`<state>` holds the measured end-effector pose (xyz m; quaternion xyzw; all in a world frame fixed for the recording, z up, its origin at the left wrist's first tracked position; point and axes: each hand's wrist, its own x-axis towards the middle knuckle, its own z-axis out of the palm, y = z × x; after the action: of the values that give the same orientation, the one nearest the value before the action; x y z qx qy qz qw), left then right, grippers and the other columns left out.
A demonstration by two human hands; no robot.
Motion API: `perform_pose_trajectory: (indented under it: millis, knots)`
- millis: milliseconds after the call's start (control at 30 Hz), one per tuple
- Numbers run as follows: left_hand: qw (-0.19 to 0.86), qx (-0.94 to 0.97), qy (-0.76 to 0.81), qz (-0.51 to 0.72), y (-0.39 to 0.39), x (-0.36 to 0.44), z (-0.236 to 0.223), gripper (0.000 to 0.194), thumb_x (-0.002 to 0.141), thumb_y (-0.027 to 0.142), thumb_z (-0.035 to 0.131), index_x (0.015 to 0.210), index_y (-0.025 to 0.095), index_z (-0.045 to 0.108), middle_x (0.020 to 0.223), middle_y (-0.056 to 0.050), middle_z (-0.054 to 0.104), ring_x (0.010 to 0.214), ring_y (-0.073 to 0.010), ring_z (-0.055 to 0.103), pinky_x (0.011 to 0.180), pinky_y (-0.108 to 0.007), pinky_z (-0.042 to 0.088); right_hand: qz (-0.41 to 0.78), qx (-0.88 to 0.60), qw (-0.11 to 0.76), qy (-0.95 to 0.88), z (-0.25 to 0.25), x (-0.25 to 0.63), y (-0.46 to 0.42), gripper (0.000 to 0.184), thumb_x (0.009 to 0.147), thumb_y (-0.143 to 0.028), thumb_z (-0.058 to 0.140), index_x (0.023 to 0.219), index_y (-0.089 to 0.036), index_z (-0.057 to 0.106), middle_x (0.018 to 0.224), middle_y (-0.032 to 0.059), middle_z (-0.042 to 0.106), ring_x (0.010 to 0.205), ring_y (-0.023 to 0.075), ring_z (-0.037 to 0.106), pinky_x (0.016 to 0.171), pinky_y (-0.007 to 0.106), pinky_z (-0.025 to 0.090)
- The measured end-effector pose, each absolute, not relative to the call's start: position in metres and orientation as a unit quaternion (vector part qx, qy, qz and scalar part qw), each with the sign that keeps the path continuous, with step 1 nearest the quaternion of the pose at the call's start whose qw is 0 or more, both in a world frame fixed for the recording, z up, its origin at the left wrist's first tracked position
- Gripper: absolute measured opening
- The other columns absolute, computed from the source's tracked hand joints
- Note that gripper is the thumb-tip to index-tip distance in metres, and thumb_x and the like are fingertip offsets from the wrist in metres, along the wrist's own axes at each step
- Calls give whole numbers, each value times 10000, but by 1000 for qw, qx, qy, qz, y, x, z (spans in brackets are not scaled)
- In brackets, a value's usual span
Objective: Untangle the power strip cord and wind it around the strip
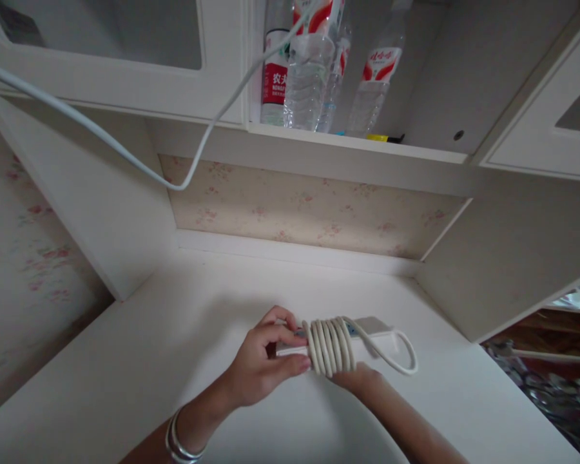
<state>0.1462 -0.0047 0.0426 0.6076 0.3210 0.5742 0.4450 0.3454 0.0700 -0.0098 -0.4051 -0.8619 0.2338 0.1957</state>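
A white power strip (pixel 370 345) is held above the white desktop, with several turns of its own off-white cord (pixel 329 348) wound round the middle. Past the coils, a loose loop of the cord sticks out over the right end. My left hand (pixel 265 354) pinches the strip's left end, thumb in front and fingers over the top, right beside the first coil. From below, my right hand (pixel 360 379) holds the strip near the last coils; its fingers are hidden behind the strip and cord. Blue socket faces show slightly between the coils and the right end.
A white cable (pixel 174 187) hangs across the upper left, in front of the cabinet. Clear plastic bottles (pixel 309 84) with red labels stand on the open shelf (pixel 357 143) above. White side panels (pixel 526 245) flank the desktop (pixel 183 303). Cluttered items (pixel 555 380) show at the lower right.
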Motion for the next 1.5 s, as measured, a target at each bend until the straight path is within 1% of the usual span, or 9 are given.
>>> perform_pose_trajectory:
  millis: [100,267,567,733,967,1133,1267,1367,1500]
  knots:
    - [370,612,394,577,4,150,37,130,779,281,706,872,190,712,1004,-55,491,859,-142,554,720,-235,460,167,-408,114,-890,-13,333,49,269,901,-329,461,1049,-172,621,881,129,691,760,284,654,681,376,462]
    - [338,628,478,512,13,148,22,189,801,347,671,910,204,729,1025,-51,489,607,-59,486,524,-192,425,52,-400,-9,-915,-11,331,34,136,910,-245,496,996,-174,574,879,78,700,709,267,683,577,290,423]
    - [280,648,470,530,13,148,17,161,834,322,638,889,197,722,1076,-76,501,763,-115,589,544,-189,480,42,-432,-3,-901,-6,339,33,232,998,-301,357,899,-199,541,788,44,701,682,247,688,515,269,309]
    - [195,685,464,526,16,148,6,152,860,289,608,956,226,708,1115,-78,502,786,-118,592,562,-188,504,27,-438,-4,-898,-18,342,29,151,985,-248,391,907,-205,513,770,16,686,648,230,678,481,281,257]
    - [51,735,521,432,36,147,-12,175,879,211,544,969,225,694,1102,-85,535,951,-188,585,845,-316,504,-112,-373,-36,-921,4,346,38,111,901,-103,506,944,-190,559,832,21,633,652,196,632,527,285,344]
    - [107,785,463,397,35,148,-11,147,830,147,563,816,219,691,1041,-64,591,889,-180,594,824,-284,486,-131,-223,-41,-965,55,341,60,98,896,-123,532,906,-178,613,817,48,635,723,191,584,632,306,385]
    - [199,813,423,347,24,144,1,168,835,137,550,804,222,692,1039,-54,574,922,-171,584,860,-267,458,-107,-158,-37,-981,78,343,83,163,930,-187,515,864,-206,663,777,45,637,814,191,548,804,340,374]
    - [257,800,424,336,16,138,8,161,844,161,559,863,224,705,1073,-53,553,917,-160,581,853,-261,451,-100,-155,-24,-983,80,350,97,235,956,-183,471,1052,-268,667,845,33,653,890,180,537,955,377,311]
    - [330,771,420,348,4,133,14,146,856,214,577,917,226,710,1104,-62,532,917,-154,574,803,-251,455,-83,-174,19,-981,74,358,108,393,975,-149,406,1312,-312,526,1021,43,657,1061,175,511,1057,409,227]
